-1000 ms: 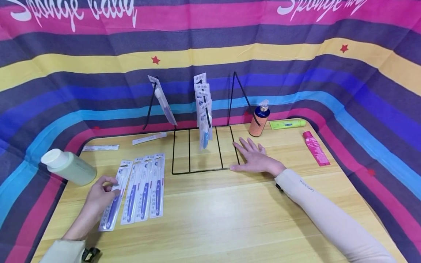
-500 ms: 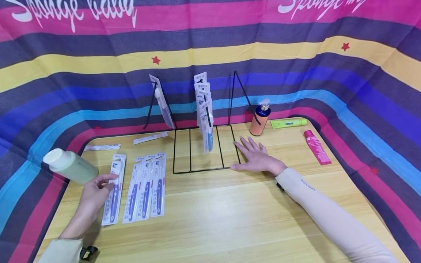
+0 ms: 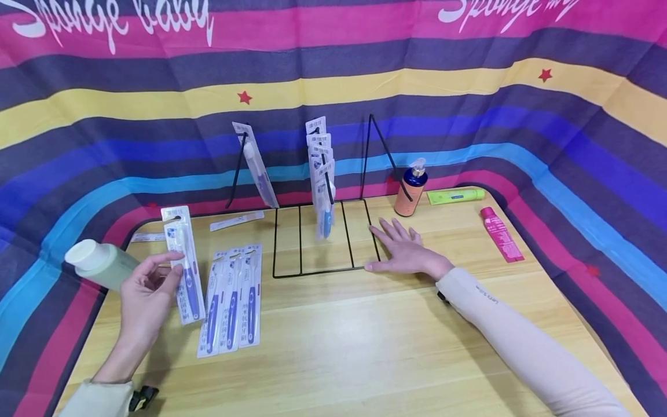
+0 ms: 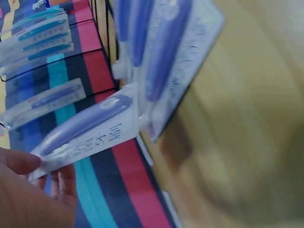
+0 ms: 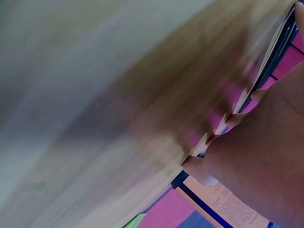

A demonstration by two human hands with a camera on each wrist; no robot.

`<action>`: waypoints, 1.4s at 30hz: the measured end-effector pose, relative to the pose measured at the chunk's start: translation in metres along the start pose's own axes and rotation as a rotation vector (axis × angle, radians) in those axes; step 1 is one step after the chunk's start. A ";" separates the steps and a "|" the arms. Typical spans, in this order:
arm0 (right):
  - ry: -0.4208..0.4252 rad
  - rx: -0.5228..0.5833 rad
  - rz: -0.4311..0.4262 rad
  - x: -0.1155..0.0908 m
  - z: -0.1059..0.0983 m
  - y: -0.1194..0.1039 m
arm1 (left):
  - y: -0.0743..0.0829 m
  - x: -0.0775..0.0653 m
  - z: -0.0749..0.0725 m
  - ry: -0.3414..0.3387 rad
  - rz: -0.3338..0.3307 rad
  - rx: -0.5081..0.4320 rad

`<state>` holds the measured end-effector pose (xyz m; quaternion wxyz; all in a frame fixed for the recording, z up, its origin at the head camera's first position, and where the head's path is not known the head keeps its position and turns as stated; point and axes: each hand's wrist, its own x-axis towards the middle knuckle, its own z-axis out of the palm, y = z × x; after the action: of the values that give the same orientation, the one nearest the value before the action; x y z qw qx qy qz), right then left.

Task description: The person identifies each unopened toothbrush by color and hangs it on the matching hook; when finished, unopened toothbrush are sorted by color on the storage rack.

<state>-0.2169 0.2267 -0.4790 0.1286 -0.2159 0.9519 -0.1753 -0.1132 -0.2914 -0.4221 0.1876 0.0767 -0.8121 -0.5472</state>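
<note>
My left hand [image 3: 148, 295] pinches a packaged toothbrush [image 3: 191, 284] with a purple handle, lifted and leaning, between thumb and fingers. In the left wrist view the handle end of that toothbrush [image 4: 90, 121] points away from the fingers. Beside it on the table lie three similar packaged toothbrushes [image 3: 231, 307] in a row. My right hand [image 3: 409, 253] rests with spread fingers at the right edge of a black wire rack [image 3: 300, 243]. Several toothbrush packs [image 3: 324, 197] hang on the rack's middle arm, and a single pack [image 3: 259, 174] on its left arm.
A pale green bottle [image 3: 114, 266] with a white cap lies behind my left hand. Two slim white packets, one of them the middle packet [image 3: 237, 220], lie at the back. An orange pump bottle [image 3: 410, 196], green tube [image 3: 455, 197] and pink tube [image 3: 500, 234] are at right.
My left hand has picked the leftmost toothbrush pack up off the table and raised it, moving away from me. The right hand stays in place.
</note>
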 end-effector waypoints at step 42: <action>-0.019 0.015 0.001 0.002 0.000 0.002 | 0.053 0.012 0.085 -0.187 0.585 -0.332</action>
<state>-0.2190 0.2273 -0.4798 0.1395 -0.2163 0.9494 -0.1802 -0.1529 -0.2015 -0.3985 0.2714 -0.2413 -0.7133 -0.5994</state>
